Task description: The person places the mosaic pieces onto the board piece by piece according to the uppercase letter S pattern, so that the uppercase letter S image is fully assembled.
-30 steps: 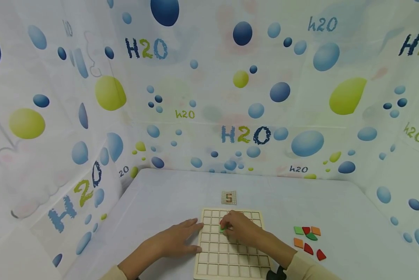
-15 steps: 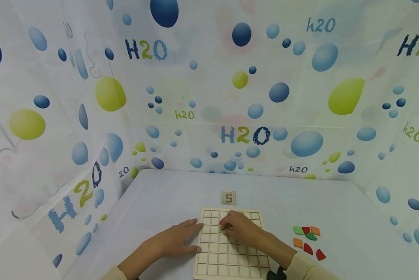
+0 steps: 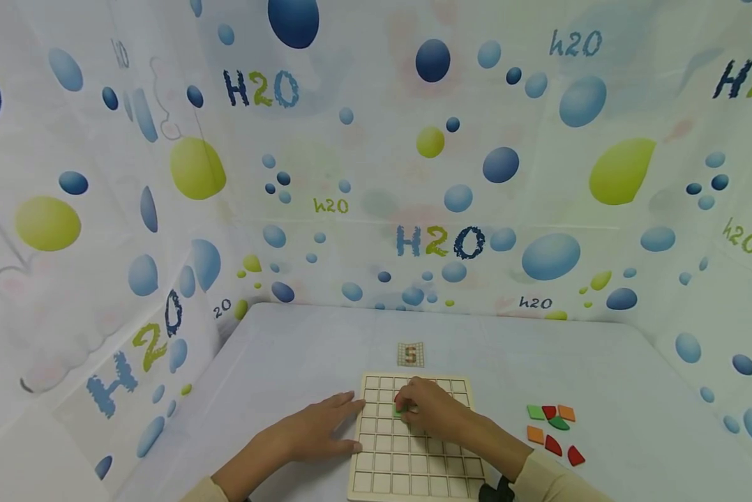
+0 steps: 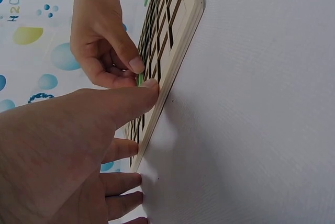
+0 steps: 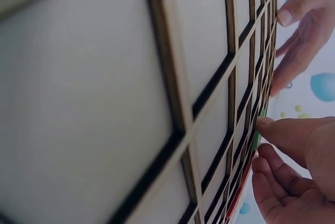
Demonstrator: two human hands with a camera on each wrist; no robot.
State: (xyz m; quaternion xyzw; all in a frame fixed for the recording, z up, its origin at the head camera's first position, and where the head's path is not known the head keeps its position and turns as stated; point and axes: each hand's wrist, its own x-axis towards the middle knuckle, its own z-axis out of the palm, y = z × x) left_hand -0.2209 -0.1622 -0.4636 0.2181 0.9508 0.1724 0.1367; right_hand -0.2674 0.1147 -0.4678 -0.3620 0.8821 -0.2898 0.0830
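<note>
A wooden grid board (image 3: 376, 481) lies on the table in front of me. My right hand (image 3: 435, 410) is over its upper middle, thumb and curled fingers pinching a small green tile (image 3: 398, 412) at a cell; the fingers hide part of it. Just beyond the green tile, a red piece (image 5: 235, 200) sits in the grid, mostly covered by the hand in the head view. At the board's left edge rests my left hand (image 3: 316, 429), fingers spread and straight, thumb and fingertips touching the rim. In the left wrist view its thumb (image 4: 133, 98) lies against that rim.
Beyond the board lies a small card (image 3: 410, 355) with a blocky S on a grid. Several loose pieces are on the right: a light green square (image 3: 536, 413), orange squares (image 3: 535, 435), red pieces (image 3: 575, 457) and a dark green piece (image 3: 559, 423). A patterned curtain (image 3: 376, 139) surrounds the table.
</note>
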